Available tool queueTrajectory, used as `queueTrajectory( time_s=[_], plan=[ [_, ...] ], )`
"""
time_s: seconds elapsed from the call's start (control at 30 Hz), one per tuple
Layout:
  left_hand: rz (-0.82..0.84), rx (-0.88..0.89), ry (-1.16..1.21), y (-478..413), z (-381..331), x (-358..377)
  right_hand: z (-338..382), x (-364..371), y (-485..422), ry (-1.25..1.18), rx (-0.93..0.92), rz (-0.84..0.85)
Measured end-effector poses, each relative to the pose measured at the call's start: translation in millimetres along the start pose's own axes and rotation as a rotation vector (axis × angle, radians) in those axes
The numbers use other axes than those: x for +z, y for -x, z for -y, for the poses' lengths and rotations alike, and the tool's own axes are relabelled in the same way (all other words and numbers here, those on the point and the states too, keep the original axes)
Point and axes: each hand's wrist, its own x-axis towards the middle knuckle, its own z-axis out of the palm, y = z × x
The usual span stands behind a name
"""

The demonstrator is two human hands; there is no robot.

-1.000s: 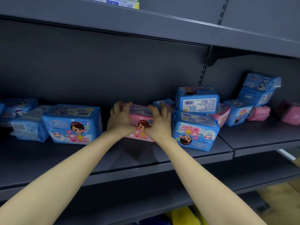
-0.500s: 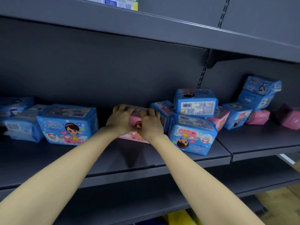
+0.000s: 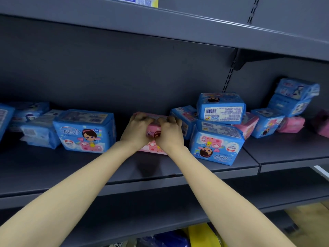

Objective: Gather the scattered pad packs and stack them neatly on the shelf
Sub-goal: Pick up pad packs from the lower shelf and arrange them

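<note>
A pink pad pack point(image 3: 151, 146) stands on the grey shelf point(image 3: 160, 172), mostly covered by both hands. My left hand point(image 3: 137, 130) grips its upper left part and my right hand point(image 3: 169, 132) grips its upper right part, fingers curled over the top edge. A blue pack point(image 3: 85, 131) stands to the left. To the right, a blue pack point(image 3: 216, 147) lies upside down under another blue pack point(image 3: 221, 107).
More blue packs point(image 3: 28, 125) are heaped at the far left. On the neighbouring shelf section, blue packs point(image 3: 292, 98) and pink ones point(image 3: 290, 123) lie scattered. An upper shelf point(image 3: 178, 20) hangs overhead, and a lower shelf point(image 3: 160, 211) sits beneath.
Both hands have slid closer together on the pink pack, and their fingers have curled over its top. The pack has shifted back a little on the shelf.
</note>
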Motion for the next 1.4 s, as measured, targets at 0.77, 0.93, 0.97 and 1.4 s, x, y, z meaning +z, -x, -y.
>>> queueTrajectory(
  time_s=[0.77,0.93,0.97,1.4],
  plan=[
    [0.013,-0.177,-0.061,82.8,-19.4,-34.9,29.2,-9.1,75.4,-0.049,0.136,0.054],
    [0.019,-0.178,-0.085,69.7,-12.3,-32.3,27.8,-8.8,64.1,-0.016,0.123,0.055],
    [0.026,-0.183,-0.079,66.9,-11.3,-31.9,27.8,-8.0,62.1,-0.011,0.119,0.057],
    [0.05,-0.165,-0.003,47.2,-4.2,-12.0,28.6,-2.2,45.0,0.0,0.088,-0.002]
  ],
)
